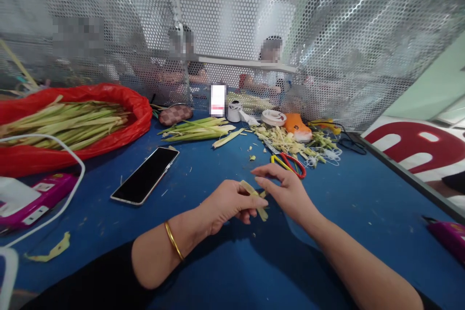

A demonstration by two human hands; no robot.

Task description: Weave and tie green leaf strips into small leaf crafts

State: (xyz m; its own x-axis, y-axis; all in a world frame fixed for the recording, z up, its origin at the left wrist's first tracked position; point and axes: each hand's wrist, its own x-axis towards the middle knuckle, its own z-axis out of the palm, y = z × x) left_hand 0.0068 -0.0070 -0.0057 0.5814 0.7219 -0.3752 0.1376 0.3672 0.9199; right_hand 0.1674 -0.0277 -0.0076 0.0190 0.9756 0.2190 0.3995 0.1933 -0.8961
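Note:
My left hand (232,202) pinches a pale green leaf strip (262,213) between thumb and fingers, low over the blue table. Short ends of the strip stick out above and below the thumb, with a crossing bit at its right. Close by on the right, my right hand (281,186) is raised with thumb and forefinger apart, and I see nothing between them. Its lower fingers are partly hidden. Just beyond it lie scissors (296,164) with red and yellow handles. Long green leaf stalks (199,130) lie farther back in a bundle.
A red bag (140,128) full of leaves stands left, near a black-screened phone (147,174) and a purple power strip (54,198) with a white cable. Leaf scraps (279,138), a tape roll (273,117) and an orange packet (296,126) crowd the back right, before a perforated metal screen (232,14).

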